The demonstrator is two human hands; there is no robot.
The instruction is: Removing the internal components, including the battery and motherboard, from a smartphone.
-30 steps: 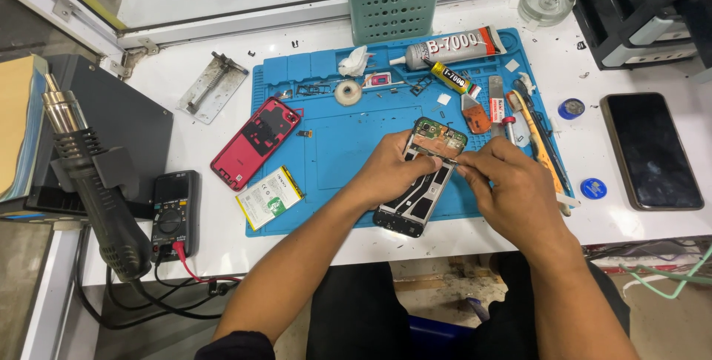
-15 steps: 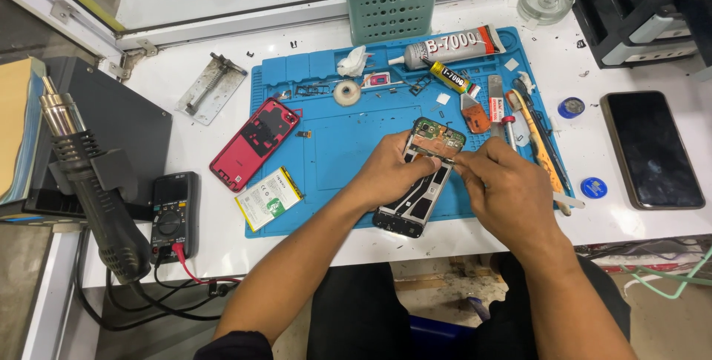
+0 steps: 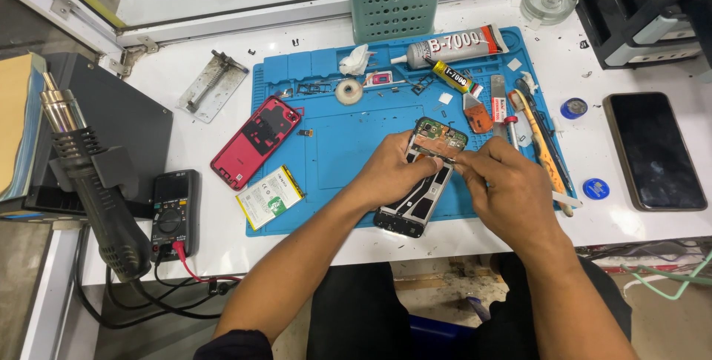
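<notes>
opened phone frame: back off, flat on blue repair mat, centre, so its circuit board faces up. left hand: clamped on the frame's left edge, steadying it. right hand: fingertips pinched at the board's top; what they hold, cannot tell. red back cover at 9 o'clock, battery at 8, glue tubes at 12, within reach.
</notes>
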